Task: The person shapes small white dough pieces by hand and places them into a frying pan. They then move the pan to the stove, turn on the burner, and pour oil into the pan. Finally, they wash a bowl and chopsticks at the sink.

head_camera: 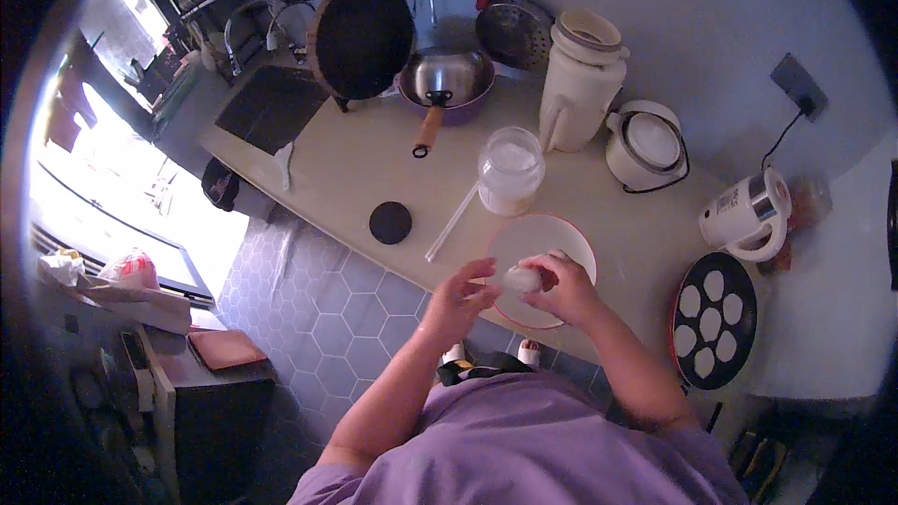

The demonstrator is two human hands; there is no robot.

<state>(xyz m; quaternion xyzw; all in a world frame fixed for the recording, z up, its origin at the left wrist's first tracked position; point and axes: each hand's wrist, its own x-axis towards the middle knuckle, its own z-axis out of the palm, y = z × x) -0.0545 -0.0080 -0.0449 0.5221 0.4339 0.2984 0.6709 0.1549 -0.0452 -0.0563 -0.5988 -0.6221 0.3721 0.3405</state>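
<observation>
My right hand (pixel 567 289) grips a white, dough-like ball (pixel 522 281) between thumb and fingers. Just left of the ball is my left hand (pixel 457 303), fingers apart and curved towards it; whether a fingertip touches it I cannot tell. Both hands are over a white bowl (pixel 544 231) with a red rim, near the counter's front edge. Behind the bowl stands an uncapped clear jar (pixel 511 170) with white contents. A pair of pale chopsticks (pixel 451 223) lies beside the jar, and a round black lid (pixel 391 223) rests further left.
To the right are a black multi-well pan (pixel 729 319) holding several white rounds and a white electric kettle (pixel 744 217). At the back stand a tall cream canister (pixel 579 91), a lidded pot (pixel 642 161), a wooden-handled saucepan (pixel 449 77) and an upright dark pan (pixel 365 40).
</observation>
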